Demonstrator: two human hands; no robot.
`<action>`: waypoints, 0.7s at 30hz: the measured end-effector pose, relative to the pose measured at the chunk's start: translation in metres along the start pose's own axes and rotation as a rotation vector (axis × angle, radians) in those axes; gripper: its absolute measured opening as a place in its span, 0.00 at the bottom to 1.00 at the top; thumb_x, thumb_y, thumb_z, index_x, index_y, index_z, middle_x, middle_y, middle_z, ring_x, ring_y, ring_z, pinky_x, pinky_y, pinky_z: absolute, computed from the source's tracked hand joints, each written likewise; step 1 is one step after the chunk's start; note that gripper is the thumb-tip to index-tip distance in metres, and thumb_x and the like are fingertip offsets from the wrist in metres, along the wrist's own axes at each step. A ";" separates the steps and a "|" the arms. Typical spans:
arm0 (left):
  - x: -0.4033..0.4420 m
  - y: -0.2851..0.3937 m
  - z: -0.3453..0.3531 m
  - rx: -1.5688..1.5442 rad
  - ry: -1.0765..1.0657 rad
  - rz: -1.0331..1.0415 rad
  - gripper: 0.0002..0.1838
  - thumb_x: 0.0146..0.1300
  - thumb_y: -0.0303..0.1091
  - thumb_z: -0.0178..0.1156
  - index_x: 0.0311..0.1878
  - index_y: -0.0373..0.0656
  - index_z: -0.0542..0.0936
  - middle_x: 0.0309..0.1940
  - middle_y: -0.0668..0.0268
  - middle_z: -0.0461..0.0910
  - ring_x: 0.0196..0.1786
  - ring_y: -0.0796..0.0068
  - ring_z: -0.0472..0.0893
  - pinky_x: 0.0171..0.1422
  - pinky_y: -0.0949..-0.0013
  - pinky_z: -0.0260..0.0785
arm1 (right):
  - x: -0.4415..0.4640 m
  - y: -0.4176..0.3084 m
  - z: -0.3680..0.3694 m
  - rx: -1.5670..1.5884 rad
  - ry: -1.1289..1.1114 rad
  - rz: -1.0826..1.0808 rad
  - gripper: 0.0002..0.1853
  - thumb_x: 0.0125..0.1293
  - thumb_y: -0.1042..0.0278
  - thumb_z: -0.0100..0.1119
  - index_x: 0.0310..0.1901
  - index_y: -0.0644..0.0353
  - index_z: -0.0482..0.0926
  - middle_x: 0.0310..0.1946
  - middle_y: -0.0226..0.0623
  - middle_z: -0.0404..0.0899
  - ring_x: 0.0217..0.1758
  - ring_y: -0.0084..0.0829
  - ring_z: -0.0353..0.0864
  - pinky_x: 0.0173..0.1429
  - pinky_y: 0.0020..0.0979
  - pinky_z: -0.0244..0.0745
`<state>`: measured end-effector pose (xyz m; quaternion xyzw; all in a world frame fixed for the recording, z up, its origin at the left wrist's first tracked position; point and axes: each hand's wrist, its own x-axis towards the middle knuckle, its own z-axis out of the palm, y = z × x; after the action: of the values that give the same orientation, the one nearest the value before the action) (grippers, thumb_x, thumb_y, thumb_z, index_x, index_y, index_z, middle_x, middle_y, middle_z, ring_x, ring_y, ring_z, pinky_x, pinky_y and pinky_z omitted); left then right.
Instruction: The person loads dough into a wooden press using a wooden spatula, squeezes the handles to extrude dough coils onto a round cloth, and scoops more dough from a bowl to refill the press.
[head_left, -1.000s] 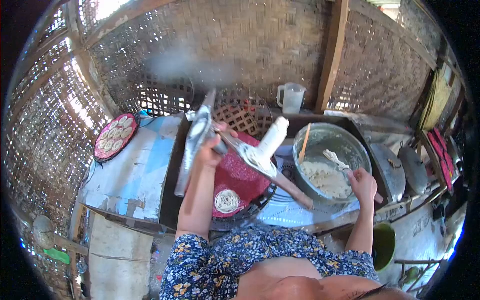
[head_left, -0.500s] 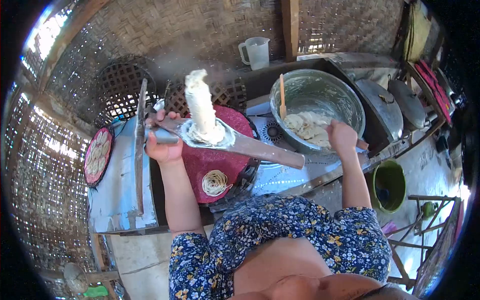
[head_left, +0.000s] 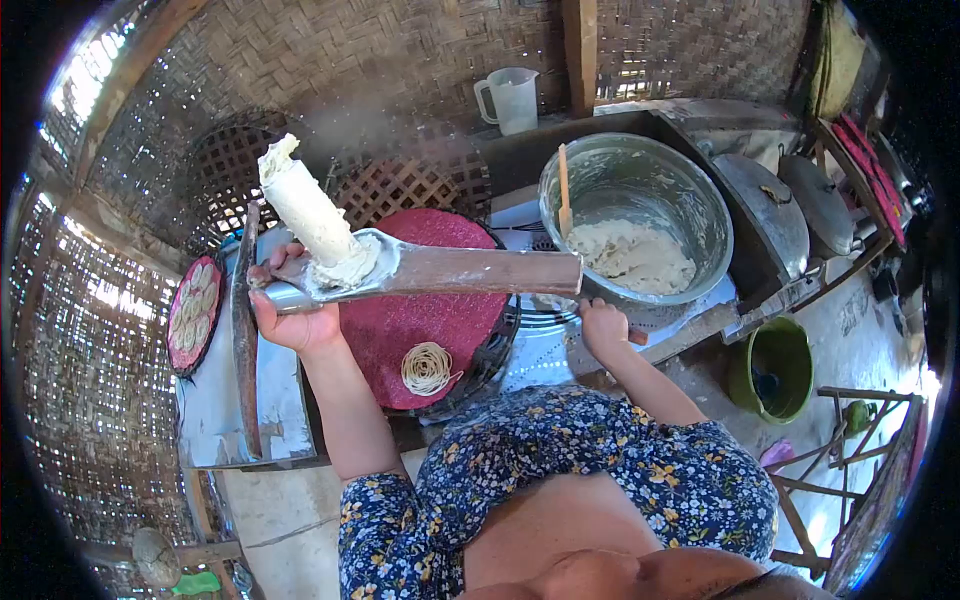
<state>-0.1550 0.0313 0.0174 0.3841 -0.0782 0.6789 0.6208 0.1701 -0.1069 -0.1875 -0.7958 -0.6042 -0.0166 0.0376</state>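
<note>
My left hand [head_left: 300,315] is closed around a wooden-handled dough press [head_left: 480,271], held level over the table. A thick roll of pale dough [head_left: 308,215] stands tilted left out of its whitish, dough-smeared opening. By the same hand, a shiny metal cylinder [head_left: 289,297] reaches towards a long wooden bar [head_left: 246,340] on the left. My right hand [head_left: 604,328] is in a fist at the near side of the metal basin [head_left: 722,245], below the press handle's end. A short wooden handle [head_left: 638,337] pokes out of that fist; the tool's other end is hidden or unclear.
Soft dough [head_left: 635,258] and an upright wooden spatula [head_left: 565,190] are in the basin. A noodle coil [head_left: 430,369] lies on a round pink mat [head_left: 400,350]. A plastic jug [head_left: 514,103] stands behind, pot lids [head_left: 760,215] at right, a green bucket [head_left: 800,350] on the floor.
My left hand has moved left with the press, and the dough roll tilts further left. The wooden bar has shifted left too. My right hand has come away from the basin's dough, leftward and nearer me.
</note>
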 end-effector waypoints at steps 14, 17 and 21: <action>-0.009 0.007 -0.008 -0.014 0.034 0.018 0.13 0.49 0.41 0.65 0.39 0.56 0.77 0.38 0.68 0.70 0.51 0.62 0.70 0.62 0.54 0.60 | 0.014 0.006 0.018 0.039 -0.094 -0.011 0.08 0.58 0.69 0.48 0.37 0.58 0.75 0.33 0.44 0.78 0.37 0.40 0.81 0.35 0.38 0.78; -0.008 0.010 -0.010 -0.001 0.038 0.031 0.13 0.49 0.40 0.65 0.39 0.55 0.77 0.38 0.67 0.70 0.51 0.62 0.69 0.62 0.54 0.60 | 0.005 0.013 -0.021 0.086 -0.149 0.021 0.08 0.59 0.66 0.48 0.36 0.59 0.75 0.33 0.46 0.78 0.37 0.42 0.81 0.37 0.41 0.77; -0.008 0.009 -0.014 -0.001 0.034 0.037 0.13 0.49 0.40 0.65 0.38 0.55 0.76 0.38 0.66 0.70 0.50 0.61 0.69 0.62 0.55 0.59 | -0.010 0.024 -0.076 0.202 -0.093 -0.002 0.09 0.60 0.62 0.48 0.35 0.58 0.75 0.30 0.47 0.78 0.34 0.47 0.79 0.36 0.45 0.73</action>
<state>-0.1699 0.0308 0.0063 0.3708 -0.0751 0.6967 0.6095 0.1923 -0.1289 -0.1137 -0.7873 -0.6045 0.0815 0.0895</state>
